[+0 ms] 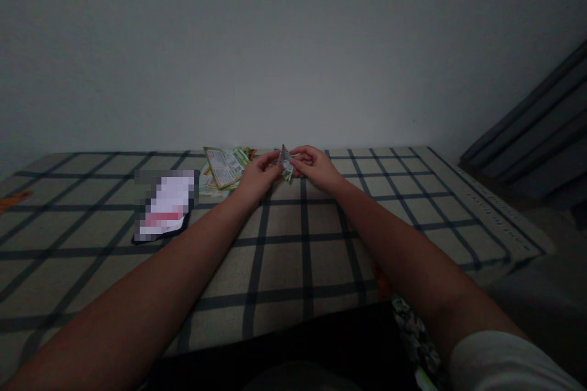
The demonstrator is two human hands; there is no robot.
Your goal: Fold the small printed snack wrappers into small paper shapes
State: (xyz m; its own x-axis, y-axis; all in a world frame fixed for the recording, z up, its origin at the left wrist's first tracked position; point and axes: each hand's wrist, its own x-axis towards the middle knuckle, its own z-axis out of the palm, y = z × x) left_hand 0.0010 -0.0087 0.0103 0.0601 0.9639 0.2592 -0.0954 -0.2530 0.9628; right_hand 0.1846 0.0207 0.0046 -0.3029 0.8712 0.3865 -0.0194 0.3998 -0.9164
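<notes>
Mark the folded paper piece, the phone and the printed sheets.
Folded paper piece (286,164): head view, middle of its visible face.
Phone (169,203): head view, middle of its screen.
Printed sheets (222,167): head view, top sheet's printed face.

We are seeing a phone (167,203), a checked cloth (282,256), a plain wall (293,49) and a dark curtain (532,128).
On the left, we are finding the phone lying screen up on the cloth, its pixelated display showing pale with a reddish band, its dark rim peeking out. We are noticing dark lines crossing the pale cloth, small lettering (493,203) running along its right border, and an orange patch (16,200) sitting at its left. Behind, we are facing the wall; on the right, the curtain is showing its folds.
</notes>
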